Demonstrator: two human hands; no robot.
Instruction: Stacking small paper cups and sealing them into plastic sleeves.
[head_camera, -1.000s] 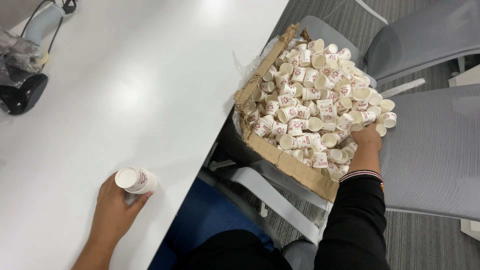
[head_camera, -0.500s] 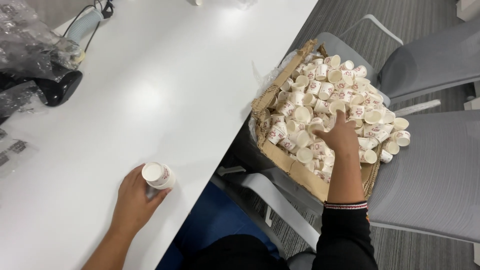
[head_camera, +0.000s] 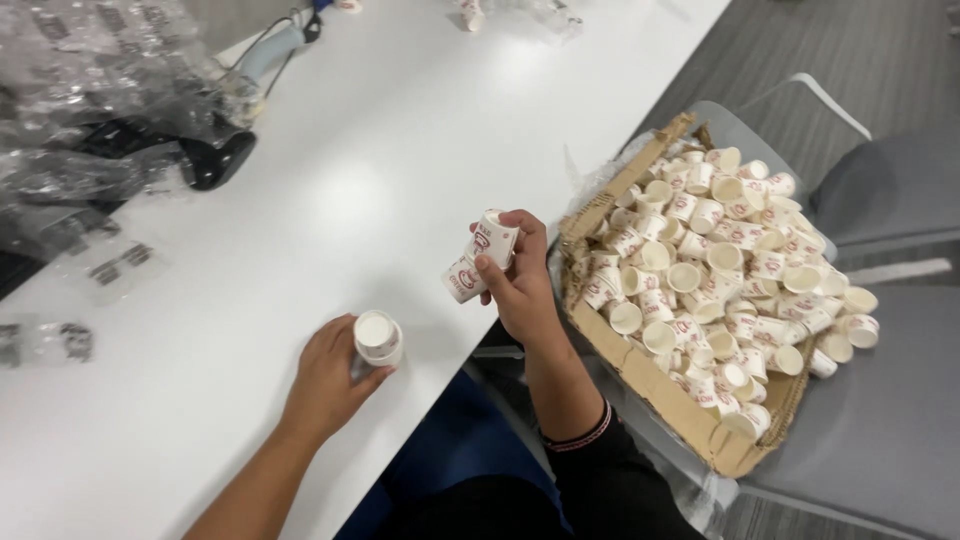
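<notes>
the right hand (head_camera: 520, 285) now pinches a short stack of paper cups (head_camera: 478, 256) lifted from the cardboard box (head_camera: 640, 370) at right to over the table (head_camera: 400, 180) edge, while the left hand (head_camera: 330, 385) clasps another stack (head_camera: 378, 338) standing nearby.

Single head-worn view, looking steeply down from above the person's own arms, close to both hands, facing a white table (head_camera: 330, 200) ahead, box of cups (head_camera: 720, 290) right of the right hand (head_camera: 520, 285)
</notes>
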